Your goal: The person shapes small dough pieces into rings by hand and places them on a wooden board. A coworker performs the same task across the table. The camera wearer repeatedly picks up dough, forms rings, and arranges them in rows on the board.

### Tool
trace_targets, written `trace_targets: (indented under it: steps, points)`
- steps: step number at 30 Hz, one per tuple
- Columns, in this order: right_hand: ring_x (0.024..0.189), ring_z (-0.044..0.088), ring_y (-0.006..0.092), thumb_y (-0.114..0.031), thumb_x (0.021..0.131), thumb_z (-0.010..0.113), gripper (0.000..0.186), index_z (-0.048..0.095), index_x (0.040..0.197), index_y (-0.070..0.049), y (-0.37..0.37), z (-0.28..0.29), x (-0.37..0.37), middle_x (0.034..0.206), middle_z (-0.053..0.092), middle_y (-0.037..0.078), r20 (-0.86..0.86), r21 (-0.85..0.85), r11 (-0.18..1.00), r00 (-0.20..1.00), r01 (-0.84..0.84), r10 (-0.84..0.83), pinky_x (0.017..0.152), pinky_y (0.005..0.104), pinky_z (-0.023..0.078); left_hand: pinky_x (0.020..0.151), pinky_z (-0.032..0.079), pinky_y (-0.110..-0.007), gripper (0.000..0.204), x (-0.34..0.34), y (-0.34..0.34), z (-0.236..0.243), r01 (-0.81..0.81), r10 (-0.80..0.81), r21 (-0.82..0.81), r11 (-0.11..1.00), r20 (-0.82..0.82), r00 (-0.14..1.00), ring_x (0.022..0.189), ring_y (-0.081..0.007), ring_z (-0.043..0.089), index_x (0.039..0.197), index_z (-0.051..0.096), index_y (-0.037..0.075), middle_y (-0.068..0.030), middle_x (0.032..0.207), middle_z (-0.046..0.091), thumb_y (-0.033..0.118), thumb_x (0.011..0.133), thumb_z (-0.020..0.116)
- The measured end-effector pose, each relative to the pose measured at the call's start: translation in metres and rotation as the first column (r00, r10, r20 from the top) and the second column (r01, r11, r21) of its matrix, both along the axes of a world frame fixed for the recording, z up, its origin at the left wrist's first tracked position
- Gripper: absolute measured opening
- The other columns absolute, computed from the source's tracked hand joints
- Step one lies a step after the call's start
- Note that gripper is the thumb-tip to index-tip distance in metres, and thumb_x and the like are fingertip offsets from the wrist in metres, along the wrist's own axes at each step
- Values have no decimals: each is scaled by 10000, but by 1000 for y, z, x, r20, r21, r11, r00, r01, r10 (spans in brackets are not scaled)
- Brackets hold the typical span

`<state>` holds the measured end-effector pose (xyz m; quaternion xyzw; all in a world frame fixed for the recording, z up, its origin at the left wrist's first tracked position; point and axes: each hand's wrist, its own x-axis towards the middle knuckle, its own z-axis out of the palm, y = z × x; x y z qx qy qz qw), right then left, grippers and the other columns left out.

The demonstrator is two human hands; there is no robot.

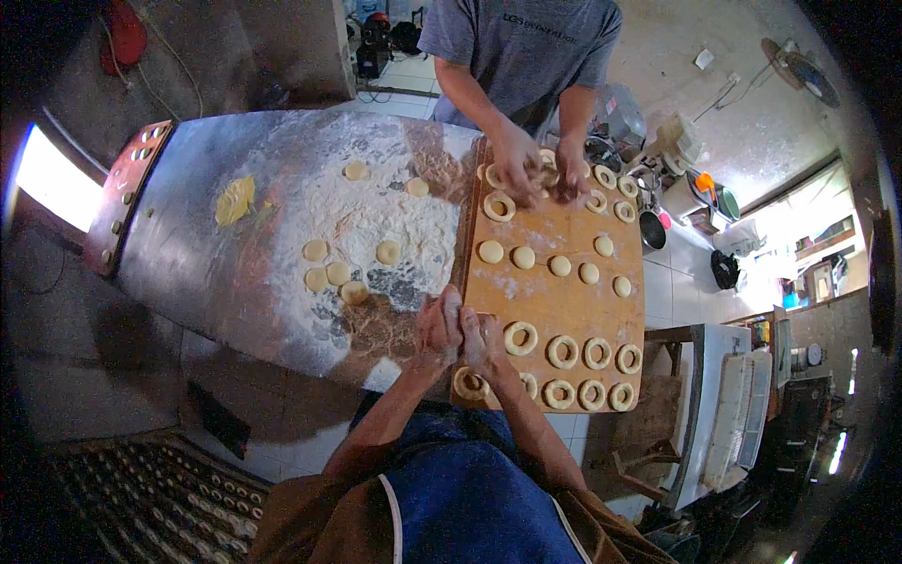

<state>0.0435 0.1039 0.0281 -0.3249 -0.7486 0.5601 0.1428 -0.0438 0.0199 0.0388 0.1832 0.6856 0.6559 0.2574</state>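
Observation:
Close together at the left edge of the wooden board are my left hand and my right hand. Both have their fingers curled in and meeting; whatever lies between them is hidden. Beside my right hand is a dough ring, one of several in two rows along the near side of the board. Round dough pieces without holes sit across its middle. More dough rounds rest on the floury metal table, left of my left hand.
Opposite, a person in a grey shirt works with both hands over dough rings at the board's far end. A yellow smear marks the table's left part. Racked trays of rings stand low left; a white-topped unit stands right.

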Motion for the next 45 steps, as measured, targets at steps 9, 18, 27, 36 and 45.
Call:
trace_targets:
  steps: [9, 18, 27, 36, 45]
  points:
    - [630, 510, 166, -465, 1009, 342, 619, 625, 849, 61, 31, 7, 45, 611, 489, 71, -197, -49, 989, 972, -141, 129, 566, 360, 429, 688, 445, -304, 382, 38, 30, -31, -84, 95, 240, 967, -34, 995, 721, -158, 533, 831, 470, 85, 7, 736, 490, 411, 1021, 407]
    - [623, 509, 266, -307, 933, 474, 388, 697, 1001, 3, 60, 4, 78, 642, 504, 185, -278, 97, 975, 935, -201, 220, 592, 444, 386, 713, 458, -357, 300, 86, 51, -20, -135, 151, 113, 984, -155, 976, 720, -177, 533, 881, 507, 94, -6, 795, 528, 369, 990, 453]
    - [637, 513, 246, -327, 960, 467, 423, 625, 817, 39, 74, 30, 87, 663, 557, 147, -195, 35, 957, 938, -287, 288, 605, 398, 427, 770, 438, -302, 394, 104, 70, -14, -390, 175, 291, 874, 559, 810, 760, -157, 510, 941, 553, 59, -44, 808, 531, 398, 1027, 371]
    - [711, 575, 189, -251, 889, 607, 268, 613, 821, 8, 87, 34, 54, 707, 598, 118, -277, -190, 942, 936, -275, 218, 678, 356, 473, 648, 386, -348, 479, 53, 68, 10, -366, 363, 60, 929, 51, 930, 682, -160, 413, 769, 450, 58, -33, 730, 452, 457, 1012, 344]
    - [1056, 555, 420, -109, 767, 733, 495, 489, 1185, -5, 109, -9, 22, 1141, 571, 257, 49, 615, 780, 993, -114, 106, 885, 477, 460, 870, 418, -519, 270, -16, 77, -62, -488, 117, -377, 787, -686, 719, 914, -402, 584, 969, 585, -4, -212, 867, 620, 250, 963, 497]
